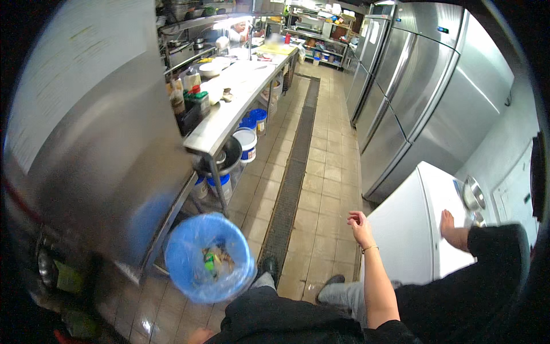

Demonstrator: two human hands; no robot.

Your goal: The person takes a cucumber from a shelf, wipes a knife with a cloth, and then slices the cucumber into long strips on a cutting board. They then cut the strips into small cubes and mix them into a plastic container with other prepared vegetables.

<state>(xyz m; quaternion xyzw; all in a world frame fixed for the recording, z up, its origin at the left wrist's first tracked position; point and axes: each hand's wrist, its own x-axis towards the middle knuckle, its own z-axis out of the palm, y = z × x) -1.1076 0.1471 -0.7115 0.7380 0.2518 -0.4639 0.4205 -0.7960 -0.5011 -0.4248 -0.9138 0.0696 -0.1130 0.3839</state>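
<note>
My right hand (pixel 360 227), with a thin bracelet at the wrist, is raised over the tiled floor beside a white chest-like appliance (pixel 397 234). Its fingers are loosely bent and apart, with nothing in them. Only a small part of my left hand (pixel 201 336) shows at the bottom edge; its fingers are cut off. Ahead and to the left stands a waste bin (pixel 184 245) with a blue plastic liner, holding food scraps and a green wrapper (pixel 209 261). Another person's hand (pixel 447 223), from a black sleeve at my right, rests flat on the white appliance's top.
A steel worktable (pixel 245 86) runs along the left, with lidded buckets (pixel 245 144) below. Tall steel refrigerators (pixel 412 81) line the right. A floor drain grate (pixel 296 172) crosses the tiles lengthwise. A steel bowl (pixel 473 193) sits on the white appliance. Another person (pixel 237 34) is behind the table.
</note>
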